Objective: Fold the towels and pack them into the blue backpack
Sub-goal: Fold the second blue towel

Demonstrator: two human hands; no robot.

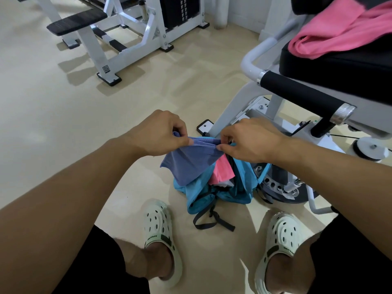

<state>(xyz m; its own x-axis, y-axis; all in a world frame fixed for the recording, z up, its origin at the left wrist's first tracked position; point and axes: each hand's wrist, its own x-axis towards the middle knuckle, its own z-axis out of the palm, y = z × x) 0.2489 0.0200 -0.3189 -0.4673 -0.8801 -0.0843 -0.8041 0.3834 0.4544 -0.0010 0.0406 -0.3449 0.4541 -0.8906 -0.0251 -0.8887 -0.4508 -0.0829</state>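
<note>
Bright, even indoor light, soft and diffuse; pale floor (pixel 53 102) carries faint multiple shadows under white machine frame (pixel 127 49) and beside clogs (pixel 163 236); small glare on chrome handle end (pixel 342 115); strong wide-angle bending at edges, forearms stretched; focus sharp throughout

White gym machines (pixel 135 37) (padded), clogs (pixel 162 236)

No lettering is legible (shoe strap (pixel 153 237) print and frame sticker (pixel 106 69) blur).
</note>
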